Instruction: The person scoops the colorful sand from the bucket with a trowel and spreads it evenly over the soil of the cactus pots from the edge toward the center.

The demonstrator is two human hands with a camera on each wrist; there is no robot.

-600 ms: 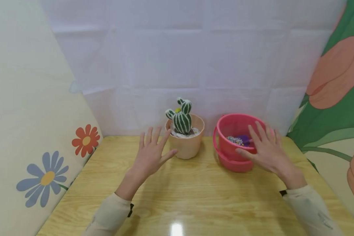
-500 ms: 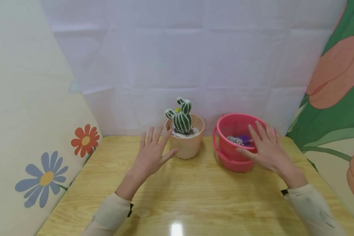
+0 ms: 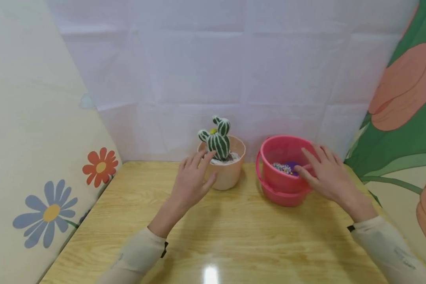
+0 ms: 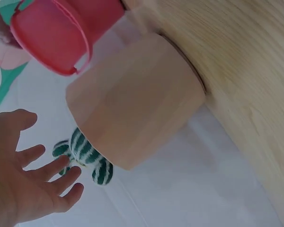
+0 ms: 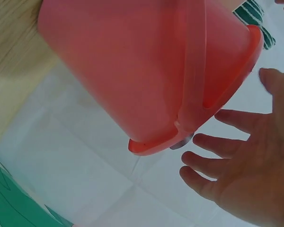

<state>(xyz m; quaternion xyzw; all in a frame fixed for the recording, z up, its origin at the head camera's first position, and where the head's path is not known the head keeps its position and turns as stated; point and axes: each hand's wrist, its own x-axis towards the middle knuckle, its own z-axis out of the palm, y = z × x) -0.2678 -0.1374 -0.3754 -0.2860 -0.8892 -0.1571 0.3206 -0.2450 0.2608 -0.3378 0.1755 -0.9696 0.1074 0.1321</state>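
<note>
A green, white-striped toy cactus (image 3: pixel 218 146) stands in a peach plant pot (image 3: pixel 228 176) against the back cloth. My left hand (image 3: pixel 191 182) is near the pot's left front, fingers loosely extended and holding nothing. In the left wrist view, a gap separates that hand (image 4: pixel 26 177) from the pot (image 4: pixel 137 101). Right of the pot stands a pink bucket (image 3: pixel 280 182), its handle (image 5: pixel 195 61) lowered. My right hand (image 3: pixel 329 177) hovers by the bucket's right rim, also holding nothing. Its spread fingers come close to the rim in the right wrist view; contact cannot be told.
Inside the bucket lie small mixed-colour bits (image 3: pixel 282 168) and something purple (image 3: pixel 292 166). The wooden table (image 3: pixel 234 236) meets a white cloth (image 3: pixel 191 71) behind. Flower-printed panels (image 3: pixel 39 134) flank both sides.
My left hand has moved right, closer to the pot, with its fingers less spread. My right hand has shifted slightly right, its fingers bending a little. Pot and bucket stay in place.
</note>
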